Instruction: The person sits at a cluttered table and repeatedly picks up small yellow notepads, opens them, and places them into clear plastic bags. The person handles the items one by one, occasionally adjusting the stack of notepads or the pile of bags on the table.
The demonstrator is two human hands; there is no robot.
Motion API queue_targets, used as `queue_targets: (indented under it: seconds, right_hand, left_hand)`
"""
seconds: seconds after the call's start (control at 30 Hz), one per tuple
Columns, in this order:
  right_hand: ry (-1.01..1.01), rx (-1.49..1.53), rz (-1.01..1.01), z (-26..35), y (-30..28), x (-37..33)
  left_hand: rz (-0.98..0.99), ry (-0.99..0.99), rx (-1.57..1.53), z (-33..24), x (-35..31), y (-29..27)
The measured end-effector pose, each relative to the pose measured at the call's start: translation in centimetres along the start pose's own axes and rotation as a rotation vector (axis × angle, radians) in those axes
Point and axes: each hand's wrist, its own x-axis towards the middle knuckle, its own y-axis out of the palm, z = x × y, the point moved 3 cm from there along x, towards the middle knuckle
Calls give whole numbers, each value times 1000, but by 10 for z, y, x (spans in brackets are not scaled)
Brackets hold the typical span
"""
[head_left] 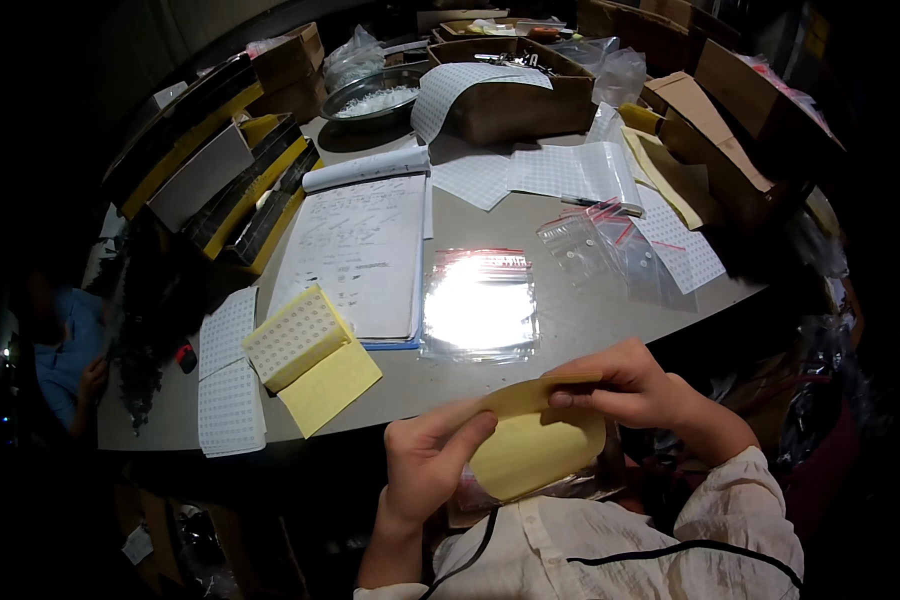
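Note:
A curved sheet of yellow paper [535, 458] is held close to my body, below the near table edge. My left hand [428, 455] pinches its left end between thumb and fingers. At the upper right end, my right hand [635, 388] grips the same sheet, thumb towards me. Just beyond my hands lies a stack of clear zip bags [480, 305] with red strips, glaring under the light. To the left is a folded yellow sticker sheet [305, 350] with rows of small round labels. Part of a clear plastic packet shows beneath the held paper.
An open notepad [355, 250] with handwriting lies left of the bags. More zip bags [610, 250] and white label sheets [228, 375] lie about. Behind stand a metal bowl [375, 97] of white pieces and cardboard boxes [515, 105]. Another person in blue [68, 345] is at far left.

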Motion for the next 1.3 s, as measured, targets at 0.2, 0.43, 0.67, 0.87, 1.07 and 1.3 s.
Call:
queue_targets:
  seconds: [0.2, 0.43, 0.67, 0.87, 1.07, 1.3]
  right_hand:
    - [-58, 318, 118, 4, -10, -2]
    - [-226, -45, 22, 4, -1, -17]
    - [-132, 38, 6, 7, -6, -7]
    - [72, 50, -131, -10, 2, -13]
    - [29, -179, -35, -6, -2, -4]
    - [-254, -518, -94, 11, 8, 14]
  left_hand:
    - [180, 191, 33, -13, 4, -8]
    - [33, -43, -288, -9, 3, 3]
    - [-49, 14, -33, 3, 0, 11]
    - [-88, 96, 68, 7, -3, 11]
    - [-147, 157, 143, 9, 1, 10]
    - [-89, 336, 486, -3, 11, 12]
